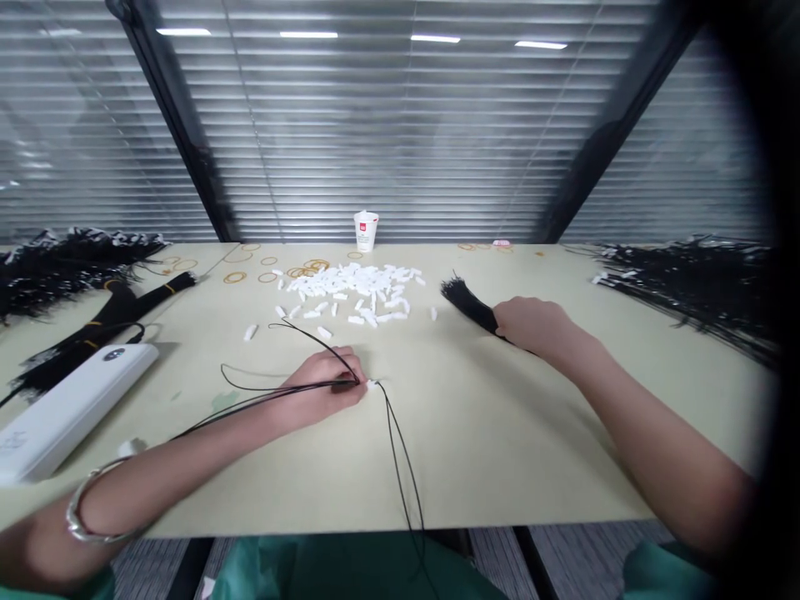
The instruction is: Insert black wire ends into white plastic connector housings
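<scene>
My left hand (328,379) is closed in a pinch over the table's front middle, gripping thin black cords (312,386). At its fingertips a small white plastic piece (372,384) shows, and loops of cord hang from it past the table's front edge. Other cord ends trail leftward along my forearm. To the right, my right hand (531,325) is wrapped round a thick bundle of black cords (470,307), whose cut ends fan out toward the back. Beyond both hands lies a loose heap of small white plastic pieces (359,283), with several scattered singly around it.
A white power bank (78,408) and banded black cord bundles (118,317) lie at the left. Piles of black cords with white ends rest at the far left (68,262) and far right (700,283). A paper cup (366,232) stands at the back among rubber bands (235,277).
</scene>
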The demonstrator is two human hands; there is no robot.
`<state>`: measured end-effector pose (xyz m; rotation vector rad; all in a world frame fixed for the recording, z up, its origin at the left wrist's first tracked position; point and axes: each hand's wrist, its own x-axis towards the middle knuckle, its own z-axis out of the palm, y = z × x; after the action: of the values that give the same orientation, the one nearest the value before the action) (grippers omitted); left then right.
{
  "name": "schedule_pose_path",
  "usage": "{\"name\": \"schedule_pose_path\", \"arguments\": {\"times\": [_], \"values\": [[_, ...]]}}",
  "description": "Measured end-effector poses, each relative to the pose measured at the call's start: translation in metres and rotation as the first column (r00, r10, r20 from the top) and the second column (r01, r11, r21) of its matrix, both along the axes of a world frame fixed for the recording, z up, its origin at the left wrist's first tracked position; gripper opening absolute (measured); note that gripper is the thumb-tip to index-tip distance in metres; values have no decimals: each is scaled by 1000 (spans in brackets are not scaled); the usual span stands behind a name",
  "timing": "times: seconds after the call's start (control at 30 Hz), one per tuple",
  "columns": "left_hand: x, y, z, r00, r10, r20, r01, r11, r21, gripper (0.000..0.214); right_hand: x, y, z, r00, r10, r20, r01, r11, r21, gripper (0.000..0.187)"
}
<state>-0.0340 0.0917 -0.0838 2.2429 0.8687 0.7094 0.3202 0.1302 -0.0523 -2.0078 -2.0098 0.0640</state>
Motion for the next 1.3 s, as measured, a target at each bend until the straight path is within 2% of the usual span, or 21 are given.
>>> {"name": "schedule_pose_path", "arguments": {"times": [0.1, 0.2, 0.3, 0.43, 0.53, 0.67, 0.73, 0.83, 0.97, 1.1, 1.2, 1.3], "values": [[0, 0, -1, 1000, 2, 2, -2, 1000, -2, 6, -6, 1, 10, 989, -51, 137, 65, 993, -100, 19], [0, 0, -1, 1000, 3, 4, -3, 1000, -2, 5, -13, -1, 21, 986, -36, 164, 57, 991, -124, 21], [0, 1, -1, 1000, 1, 9, -1, 1000, 0, 5, -21, -3, 27, 997, 15, 74, -6, 992, -126, 20], [0, 1, -1, 1000, 0, 17, 0, 1000, 5, 6, -33, -4, 37, 977, 87, -196, -106, 991, -87, 16], [0, 1, -1, 1000, -4, 22, 4, 1000, 6, 5, -47, -7, 43, 881, 153, -447, -202, 977, -64, 20], [0, 0, -2, 1000, -10, 28, 10, 1000, -4, 5, -67, -17, 43, 641, 194, -743, -326, 945, -35, 25], [1, 1, -3, 1000, -7, 30, 7, 1000, -11, 5, -74, -19, 38, 526, 169, -834, -336, 942, -21, 25], [1, 1, -5, 999, -2, 33, 3, 1000, -20, 5, -75, -16, 26, 394, 98, -914, -279, 960, -18, 20], [1, 0, -3, 1000, -5, 30, 5, 1000, -21, 5, -62, -5, 12, 376, 68, -924, -184, 983, -2, 18], [0, -1, -2, 1000, -4, 31, 5, 1000, -25, 4, -54, -1, 14, 313, 101, -944, -137, 989, 60, 14], [0, -1, -4, 999, 1, 37, 0, 1000, -31, 4, -65, -8, 20, 266, 140, -954, -156, 983, 101, 14], [1, -1, -5, 999, 2, 41, -1, 1000, -26, 4, -88, -21, 23, 219, 177, -959, -260, 958, 118, 17]]}}
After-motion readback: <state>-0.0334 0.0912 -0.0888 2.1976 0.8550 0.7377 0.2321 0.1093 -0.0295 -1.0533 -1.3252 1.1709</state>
